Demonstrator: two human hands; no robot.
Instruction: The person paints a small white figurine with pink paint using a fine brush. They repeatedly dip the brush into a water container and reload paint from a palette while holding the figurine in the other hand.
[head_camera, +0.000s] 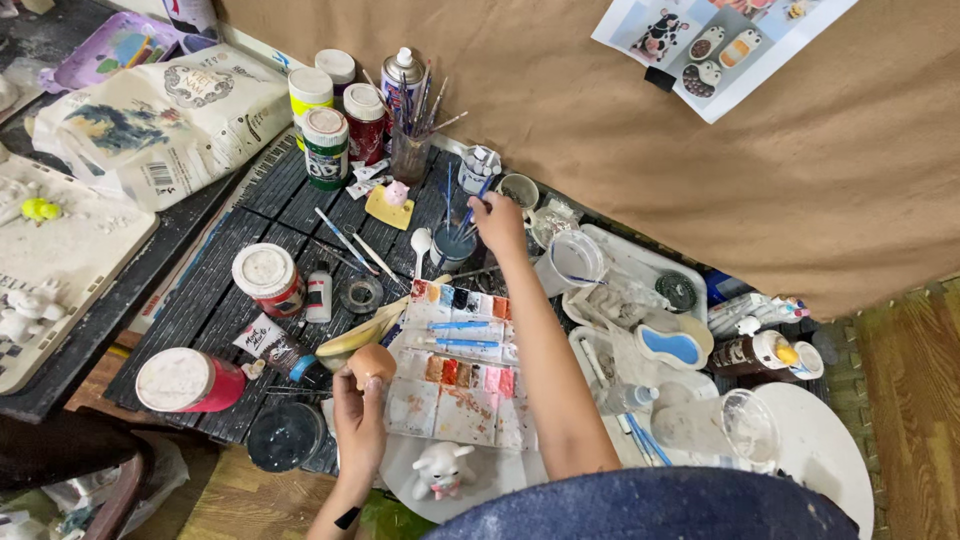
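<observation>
The left hand (358, 420) grips a small tan clay figure (372, 362) at the dark table's near edge, beside the paint palette (455, 375). Farther right, the right hand (497, 222) pinches a brush over the crowded water cup (452, 243), jars packed close.

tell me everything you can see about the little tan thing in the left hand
The small tan piece is rounded, matte and plain, like unpainted clay or ceramic; its exact shape is too small to tell. The left hand grips it from below with the fingers wrapped round its base, holding it over the dark slatted table, just left of the stained paint palette. No brush touches it.
</observation>
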